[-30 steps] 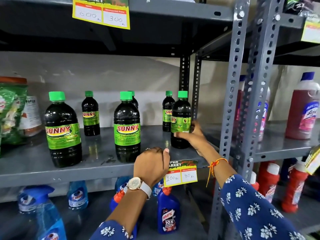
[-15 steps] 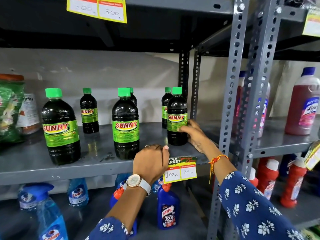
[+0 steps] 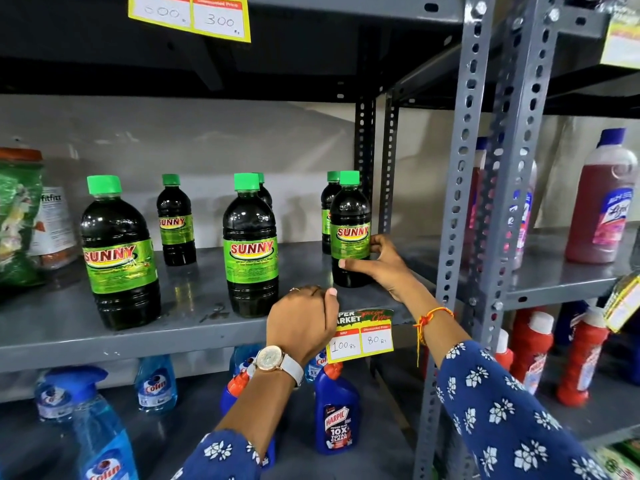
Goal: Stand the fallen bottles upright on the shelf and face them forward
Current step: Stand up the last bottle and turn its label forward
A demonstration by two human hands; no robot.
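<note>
Several dark SUNNY bottles with green caps stand upright on the grey shelf (image 3: 194, 327). My right hand (image 3: 381, 265) grips the front right bottle (image 3: 349, 216) at its lower label, thumb in front and fingers behind; its label faces forward. My left hand (image 3: 301, 323) rests curled on the shelf's front edge, holding nothing that I can see. Two large bottles stand in front, one at the left (image 3: 117, 258) and one in the middle (image 3: 251, 251). Smaller bottles stand behind, one at the back left (image 3: 175, 223) and one at the back right (image 3: 327, 209).
A yellow price tag (image 3: 360, 337) hangs from the shelf edge beside my left hand. Grey perforated uprights (image 3: 460, 188) stand just right of the gripped bottle. Green packets (image 3: 17, 220) sit at far left. Blue spray bottles (image 3: 156, 386) and a Harpic bottle (image 3: 337, 417) stand below.
My right hand has turned the front right bottle, so its SUNNY label now faces forward. My left hand has stayed on the shelf edge.
</note>
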